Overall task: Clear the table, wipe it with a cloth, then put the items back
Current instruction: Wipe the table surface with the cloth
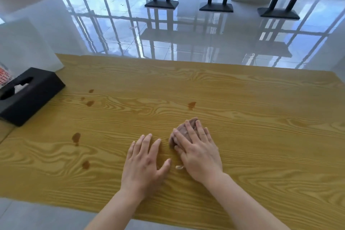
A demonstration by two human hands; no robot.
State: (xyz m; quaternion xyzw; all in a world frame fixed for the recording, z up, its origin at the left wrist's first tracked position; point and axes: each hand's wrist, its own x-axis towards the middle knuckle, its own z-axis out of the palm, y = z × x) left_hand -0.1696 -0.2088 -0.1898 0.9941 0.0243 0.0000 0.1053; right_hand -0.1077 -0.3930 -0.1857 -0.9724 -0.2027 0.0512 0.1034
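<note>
A wood-grain table [242, 99] fills the lower view, marked with several brown stains such as one [191, 105] beyond my hands and one [76, 137] at the left. My right hand [198, 150] presses flat on a bunched pinkish-grey cloth [182, 129], which shows under and past the fingertips. A small scrap of it peeks out near the thumb. Just left of the cloth, my left hand [144, 160] rests flat on the tabletop with fingers spread and nothing in it.
A black tissue box [28, 95] sits at the table's left edge, next to a white column or wall. Beyond the table lies a glossy tiled floor with black table bases [161, 3] near the windows.
</note>
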